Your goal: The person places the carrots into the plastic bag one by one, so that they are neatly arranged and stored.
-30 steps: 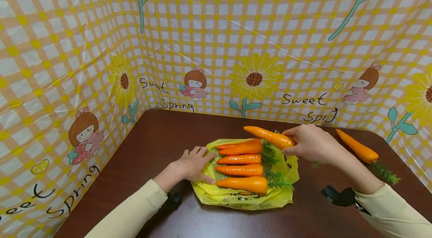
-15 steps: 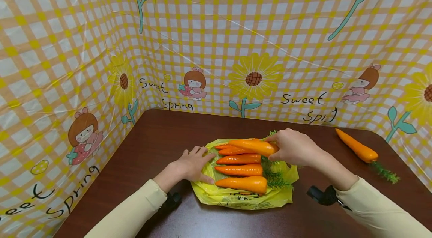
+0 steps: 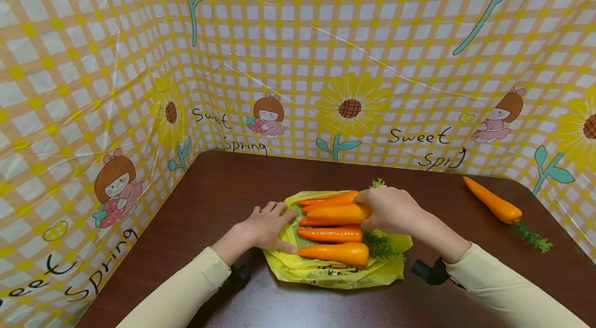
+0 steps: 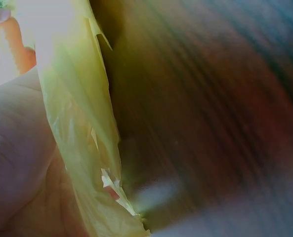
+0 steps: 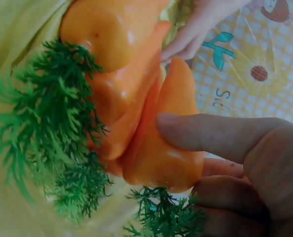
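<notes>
A yellow plastic bag [image 3: 326,271] lies flat on the brown table [image 3: 223,188] with several orange carrots side by side on it. My right hand [image 3: 388,209] grips the thick end of one carrot [image 3: 337,212] and holds it over the row, among the others. The right wrist view shows my thumb and fingers around that carrot [image 5: 166,148], its green top [image 5: 161,217] by my palm. My left hand [image 3: 267,227] rests flat on the bag's left edge, fingers spread. The bag [image 4: 82,138] fills the left wrist view beside my palm.
One more carrot [image 3: 491,201] with a green top lies alone at the table's far right. A yellow checked cloth with flowers and "Sweet Spring" print walls in the table on the left, back and right. Bare table shows around the bag.
My right hand has carried the carrot leftward and down, from above the bag's far right corner onto the row of carrots. The left hand has stayed put.
</notes>
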The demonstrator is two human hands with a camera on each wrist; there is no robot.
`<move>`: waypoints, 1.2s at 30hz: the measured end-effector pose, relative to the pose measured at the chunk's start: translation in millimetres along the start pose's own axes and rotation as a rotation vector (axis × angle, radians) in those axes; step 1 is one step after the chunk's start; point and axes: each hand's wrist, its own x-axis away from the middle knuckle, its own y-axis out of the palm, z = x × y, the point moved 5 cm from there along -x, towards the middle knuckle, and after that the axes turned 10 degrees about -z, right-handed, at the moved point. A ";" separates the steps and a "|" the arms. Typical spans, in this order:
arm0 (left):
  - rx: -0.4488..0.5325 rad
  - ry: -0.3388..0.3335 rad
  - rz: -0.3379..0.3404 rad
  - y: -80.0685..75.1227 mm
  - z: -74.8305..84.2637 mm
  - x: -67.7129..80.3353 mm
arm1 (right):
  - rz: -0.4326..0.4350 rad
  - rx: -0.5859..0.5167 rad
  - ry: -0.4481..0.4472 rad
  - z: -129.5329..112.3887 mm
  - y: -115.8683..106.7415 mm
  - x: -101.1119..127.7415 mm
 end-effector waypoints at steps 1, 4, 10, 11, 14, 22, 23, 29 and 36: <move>-0.001 -0.002 -0.001 -0.2 0.0 0.0 | 0.003 0.002 -0.006 -0.8 1.3 -0.5; 0.001 -0.006 -0.006 0.2 0.1 -0.1 | 0.013 0.013 -0.012 -2.5 4.8 -1.4; 0.008 -0.003 -0.011 3.4 0.3 2.4 | 0.028 0.028 -0.003 -5.2 10.3 -1.0; 0.010 -0.003 -0.010 3.8 0.5 3.1 | 0.031 0.030 -0.001 -5.8 11.0 -0.8; 0.011 -0.002 -0.005 4.5 0.8 4.5 | 0.042 0.045 0.005 -6.8 13.5 -0.4; 0.003 0.002 0.001 1.1 1.2 0.9 | 0.066 0.086 -0.003 -6.3 14.8 2.4; 0.003 0.006 0.001 0.8 2.1 0.4 | 0.069 0.093 -0.004 -5.9 14.8 3.3; -0.010 -0.002 0.000 -0.2 3.2 0.2 | 0.093 0.073 -0.011 -5.2 13.7 5.2; -0.007 -0.007 -0.005 1.6 -0.6 0.7 | 0.108 0.045 -0.007 -7.1 11.4 4.4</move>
